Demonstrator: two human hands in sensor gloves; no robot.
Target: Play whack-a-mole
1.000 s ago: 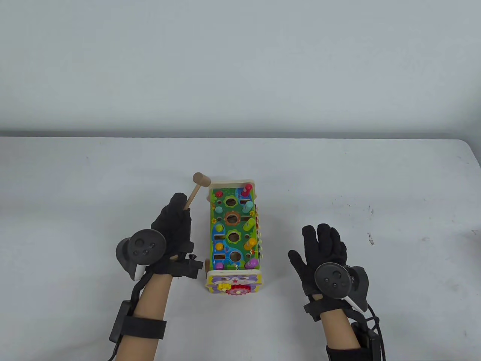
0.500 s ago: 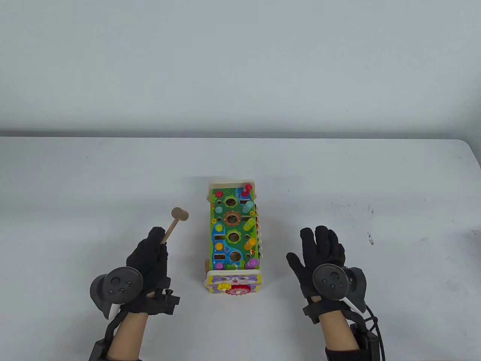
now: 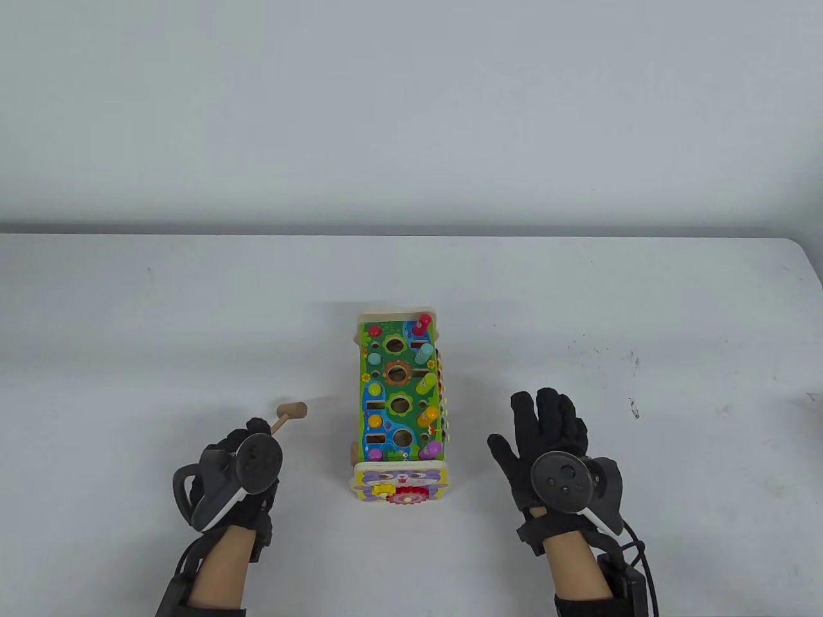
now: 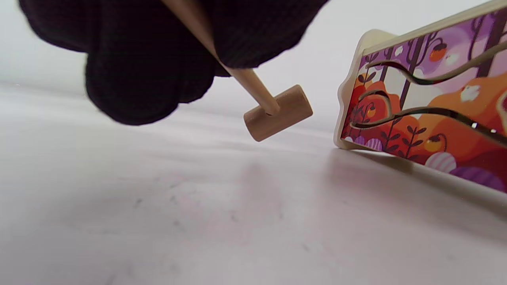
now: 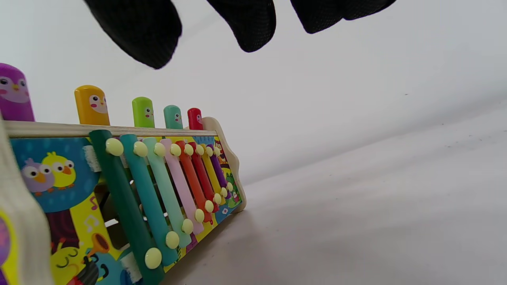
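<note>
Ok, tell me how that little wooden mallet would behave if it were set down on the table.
The mallet looks like solid wood, so probably stiff and light. Its head is a cylinder, so it may roll a little on the smooth table, though the handle should limit that. The left hand grips the thin handle; it might slip if held loosely.

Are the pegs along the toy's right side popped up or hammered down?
Up. The purple peg, yellow peg and the other three stand above the toy's top edge.
</note>
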